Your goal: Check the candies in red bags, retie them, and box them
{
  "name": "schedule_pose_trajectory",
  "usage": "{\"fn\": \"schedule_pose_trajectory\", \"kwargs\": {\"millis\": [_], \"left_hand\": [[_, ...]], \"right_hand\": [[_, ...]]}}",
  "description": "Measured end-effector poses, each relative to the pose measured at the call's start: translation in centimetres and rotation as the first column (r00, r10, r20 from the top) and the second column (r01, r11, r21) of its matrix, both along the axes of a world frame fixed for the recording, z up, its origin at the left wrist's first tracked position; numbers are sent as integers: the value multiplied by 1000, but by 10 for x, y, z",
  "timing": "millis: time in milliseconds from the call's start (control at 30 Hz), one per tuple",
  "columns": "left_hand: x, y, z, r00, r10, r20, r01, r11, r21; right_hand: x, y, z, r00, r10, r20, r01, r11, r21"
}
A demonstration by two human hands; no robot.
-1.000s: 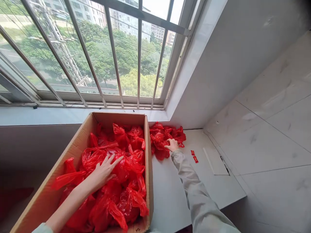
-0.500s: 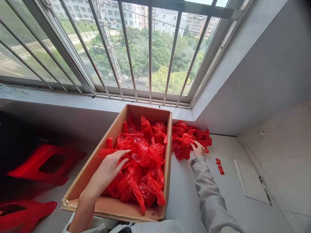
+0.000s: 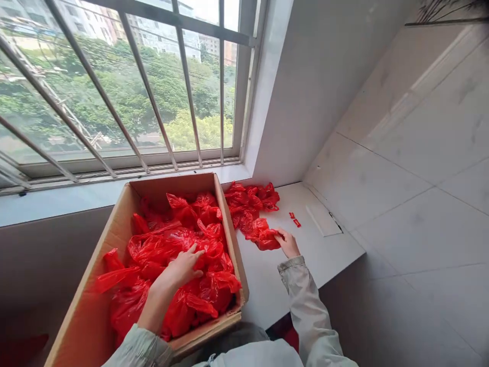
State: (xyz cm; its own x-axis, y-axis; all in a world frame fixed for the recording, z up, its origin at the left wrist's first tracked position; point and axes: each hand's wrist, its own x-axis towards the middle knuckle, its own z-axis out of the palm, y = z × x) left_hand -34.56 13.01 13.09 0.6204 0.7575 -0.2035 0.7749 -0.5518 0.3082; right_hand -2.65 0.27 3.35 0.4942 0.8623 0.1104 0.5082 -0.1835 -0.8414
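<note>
A cardboard box (image 3: 88, 270) full of knotted red plastic bags (image 3: 156, 250) stands before me. Over the bags in the box hovers my left hand (image 3: 182, 269), fingers apart and holding nothing; whether its fingertips touch a bag I cannot tell. To the right of the box, my right hand (image 3: 287, 242) pinches the edge of a red plastic bag (image 3: 263, 235) on the white tabletop (image 3: 260, 285). Behind that bag lies a pile of more red bags (image 3: 248, 201), against the box's side and the wall.
Two small red packets (image 3: 294, 219) lie on the tabletop near a flat white panel (image 3: 324, 220). A barred window (image 3: 153, 97) and its sill (image 3: 69, 201) run behind the box. The tiled wall (image 3: 412, 204) rises at the right.
My view has swung to the right. My right hand has drawn one red bag out of the pile toward me. My left hand stays over the box.
</note>
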Motion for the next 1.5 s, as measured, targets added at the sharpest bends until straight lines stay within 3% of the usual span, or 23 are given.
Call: {"fn": "schedule_pose_trajectory", "kwargs": {"millis": [67, 200, 300, 367, 433, 567, 700, 933, 1100, 1267, 1400, 1500], "left_hand": [[0, -2, 10, 1000, -8, 19, 7, 999, 42], [19, -32, 51, 974, -130, 187, 109, 987, 117], [52, -77, 67, 807, -339, 484, 342, 936, 85], [80, -106, 58, 744, -397, 538, 426, 901, 76], [108, -129, 37, 725, -438, 532, 475, 877, 75], [156, -144, -15, 798, -257, 545, 292, 956, 23], [188, -131, -45, 839, -52, 541, 129, 986, -104], [222, -99, -59, 857, 161, 490, 9, 945, -326], [228, -100, -64, 866, 255, 431, -100, 931, -350], [221, -101, -66, 899, 216, 380, -97, 947, -308], [212, -92, -71, 925, 147, 350, -62, 968, -243], [205, -88, -79, 930, 186, 318, -141, 977, -160]], "right_hand": [[-1, -14, 6, 1000, 8, -10, -8, 1000, 13], [5, -37, 19, 999, 27, -28, -27, 999, 23], [12, -50, 27, 996, 73, -50, -72, 997, 22], [17, -56, 33, 989, 132, -71, -131, 991, 19], [24, -60, 40, 973, 208, -97, -207, 978, 14], [44, -60, 53, 921, 354, -161, -359, 933, -1], [74, -51, 48, 877, 424, -227, -441, 897, -31], [119, -25, 1, 903, 372, -213, -405, 904, -137], [131, -21, 2, 927, 358, -110, -373, 909, -184], [104, -21, 15, 892, 452, -6, -447, 880, -160], [68, -20, 2, 899, 430, 77, -402, 883, -244], [54, -26, -13, 935, 335, 120, -290, 913, -287]]}}
